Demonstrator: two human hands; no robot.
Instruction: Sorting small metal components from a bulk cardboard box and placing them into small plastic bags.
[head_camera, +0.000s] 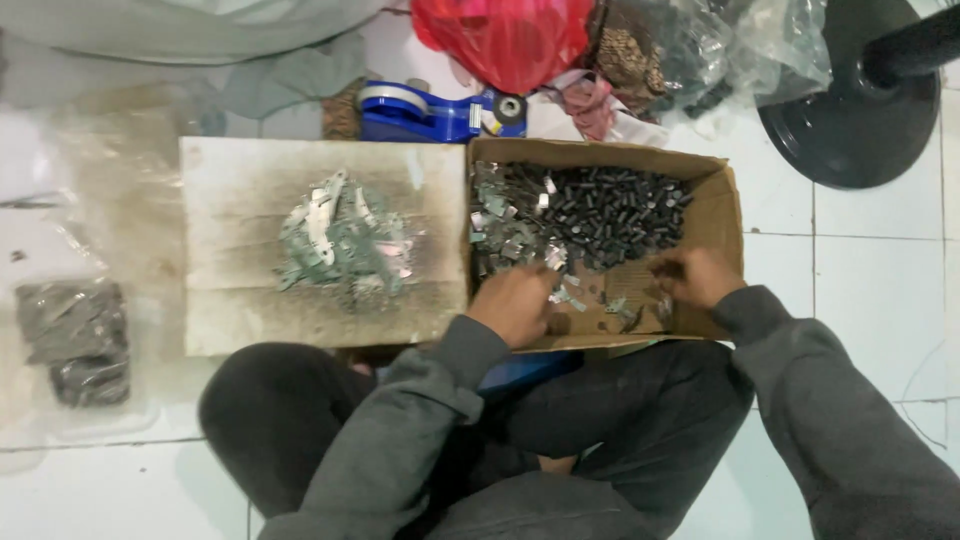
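Note:
An open cardboard box (722, 205) lies in front of me, holding several small dark cylinders (620, 215) and shiny metal clips (505, 235). My left hand (515, 300) reaches into the box's near left part, fingers curled over some clips; whether it grips one is hidden. My right hand (695, 275) rests in the near right part of the box, fingers bent down among loose pieces. To the left, a pile of metal clips (345, 240) sits on a worn white board (230, 300).
A blue tape dispenser (430, 112) lies behind the board. A red plastic bag (505, 40) and clear bags (690, 50) sit at the back. A black round stand base (850, 110) is at the right. A bag of dark parts (75, 340) lies at the left on the tiled floor.

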